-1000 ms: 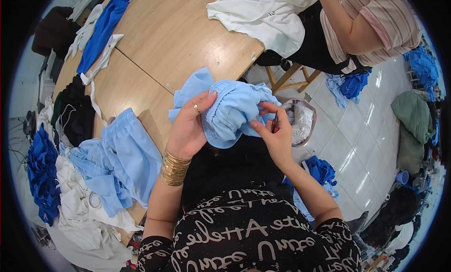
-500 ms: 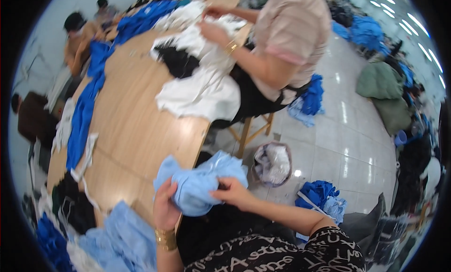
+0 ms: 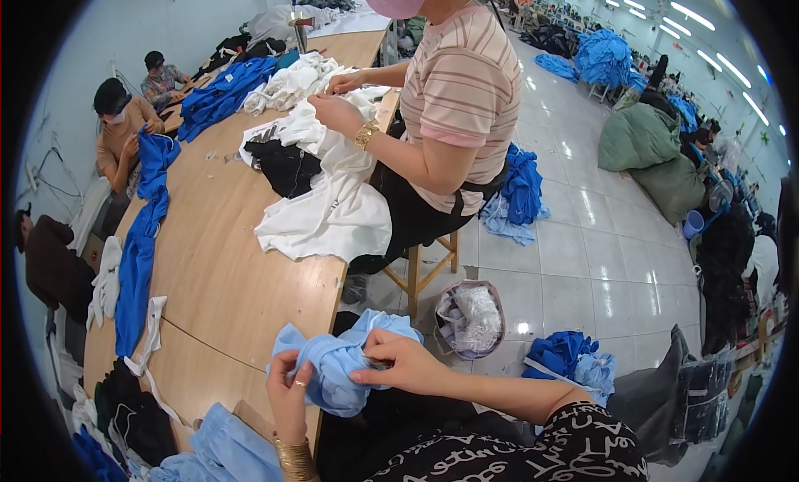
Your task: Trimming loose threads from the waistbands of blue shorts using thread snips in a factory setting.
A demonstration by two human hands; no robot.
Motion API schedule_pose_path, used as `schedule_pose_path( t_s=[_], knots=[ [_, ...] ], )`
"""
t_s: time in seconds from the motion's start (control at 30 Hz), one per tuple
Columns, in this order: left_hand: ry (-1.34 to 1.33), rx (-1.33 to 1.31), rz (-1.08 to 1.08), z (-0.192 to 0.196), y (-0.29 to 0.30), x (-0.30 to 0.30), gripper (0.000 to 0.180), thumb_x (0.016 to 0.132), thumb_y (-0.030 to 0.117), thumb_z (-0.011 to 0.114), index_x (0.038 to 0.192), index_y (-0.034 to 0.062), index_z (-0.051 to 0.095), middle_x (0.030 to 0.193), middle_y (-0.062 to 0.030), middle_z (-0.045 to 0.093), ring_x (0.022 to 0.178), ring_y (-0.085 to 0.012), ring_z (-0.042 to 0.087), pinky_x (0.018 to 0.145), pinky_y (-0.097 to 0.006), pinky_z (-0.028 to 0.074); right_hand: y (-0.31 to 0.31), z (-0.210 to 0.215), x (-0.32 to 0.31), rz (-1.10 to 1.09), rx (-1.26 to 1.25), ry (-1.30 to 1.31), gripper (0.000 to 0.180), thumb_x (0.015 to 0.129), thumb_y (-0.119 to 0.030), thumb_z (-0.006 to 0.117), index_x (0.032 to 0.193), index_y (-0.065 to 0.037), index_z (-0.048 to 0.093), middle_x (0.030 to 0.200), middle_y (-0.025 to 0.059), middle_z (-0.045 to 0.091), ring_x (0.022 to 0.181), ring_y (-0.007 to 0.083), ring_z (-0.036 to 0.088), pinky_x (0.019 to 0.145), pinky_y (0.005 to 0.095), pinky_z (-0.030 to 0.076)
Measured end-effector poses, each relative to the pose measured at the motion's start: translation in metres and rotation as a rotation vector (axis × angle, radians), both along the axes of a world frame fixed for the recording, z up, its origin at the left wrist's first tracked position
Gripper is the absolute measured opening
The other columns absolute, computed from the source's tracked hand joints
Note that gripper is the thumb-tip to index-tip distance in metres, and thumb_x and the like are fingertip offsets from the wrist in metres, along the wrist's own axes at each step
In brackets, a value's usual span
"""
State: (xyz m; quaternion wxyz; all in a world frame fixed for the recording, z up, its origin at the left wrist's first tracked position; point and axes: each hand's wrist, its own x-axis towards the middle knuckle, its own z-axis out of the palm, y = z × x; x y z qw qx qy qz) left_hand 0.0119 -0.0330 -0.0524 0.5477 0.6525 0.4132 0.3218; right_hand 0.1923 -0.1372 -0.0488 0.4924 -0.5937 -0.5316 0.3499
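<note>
Left hand (image 3: 291, 390): fingers clamped on light-blue garment (image 3: 331, 372) | right hand (image 3: 406, 367): fingers pinching its right side (dark bit (image 3: 379, 364) there, too small to tell) | garment: bunched, held at bench's (image 3: 225, 290) near right edge | white cloth (image 3: 333, 224): farther along bench | blue pile (image 3: 559, 353): floor (image 3: 574, 274), right

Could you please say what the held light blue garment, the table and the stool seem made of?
Light blue garment: soft, matte cloth, judging by its bunched folds; fibre unclear. Table: wood or wood-look laminate, smooth, from its tan surface and sheen. Stool: probably wood, from its yellowish-brown colour; finish unclear.
</note>
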Motion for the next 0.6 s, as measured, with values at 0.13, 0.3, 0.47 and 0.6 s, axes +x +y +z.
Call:
schedule_pose_path(
  t_s=[0.13,0.3,0.47,0.6],
  knots=[
    [-0.078,0.235,0.164,0.002,-0.031,0.001,0.017,0.081,0.004,0.057,0.096,0.0052,0.05,0.089,-0.0032,0.048,0.074,-0.0098,0.045,0.064,-0.02,0.037,0.004,0.001,-0.009,-0.25,0.106,-0.034,0.036,0.077,-0.031,0.068,0.071,0.001,0.053,0.073,0.0044,0.045,0.062,0.0128,0.042,0.054,0.0257,0.034],
    [-0.074,-0.05,-0.136,-0.005,-0.052,0.018,0.058,0.07,-0.003,0.063,0.118,0.0056,0.032,0.107,-0.0071,0.044,0.099,-0.0163,0.049,0.08,-0.029,0.046,0.011,0.008,-0.016,-0.047,-0.102,-0.02,0.033,0.08,-0.028,0.063,0.069,0.0,0.05,0.052,0.0081,0.044,0.048,0.0144,0.042,0.048,0.0293,0.036],
    [-0.095,-0.111,-0.243,-0.007,-0.034,0.017,0.074,0.067,-0.002,0.064,0.129,0.0047,0.024,0.117,-0.0115,0.043,0.107,-0.0217,0.047,0.087,-0.034,0.044,0.016,0.013,-0.017,0.083,-0.02,-0.135,0.029,0.082,-0.025,0.06,0.075,0.001,0.05,0.059,0.0145,0.052,0.051,0.0269,0.051,0.048,0.0349,0.038],
    [-0.238,-0.271,-0.399,0.011,-0.028,0.013,0.097,0.065,0.003,0.072,0.139,0.0076,0.01,0.122,-0.0121,0.039,0.111,-0.0201,0.044,0.094,-0.034,0.035,0.022,0.023,-0.005,0.283,-0.151,-0.095,0.022,0.079,-0.02,0.056,0.081,0.001,0.05,0.07,0.0185,0.06,0.066,0.0351,0.059,0.057,0.0409,0.045]
  ],
)
